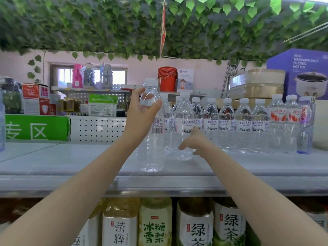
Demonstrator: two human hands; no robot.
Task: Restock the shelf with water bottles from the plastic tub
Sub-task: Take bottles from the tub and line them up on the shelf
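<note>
Left hand (142,112) grip grasping bottle (152,150) shoulder; nudge it flush to row (229,125), base flat. Right hand (195,141) released.

Grey metal shelf (71,162): clear plastic water bottle (152,139) stands near the front edge, left hand (142,112) gripping its shoulder. Second clear plastic bottle (184,121) sits just right of it, farther back, right hand (196,142) beside its lower part. Row of clear labelled water bottles (243,125) runs right along the far side. Green sign box (35,127) far left. Large plastic tea bottles (156,222) on the level below.
</note>
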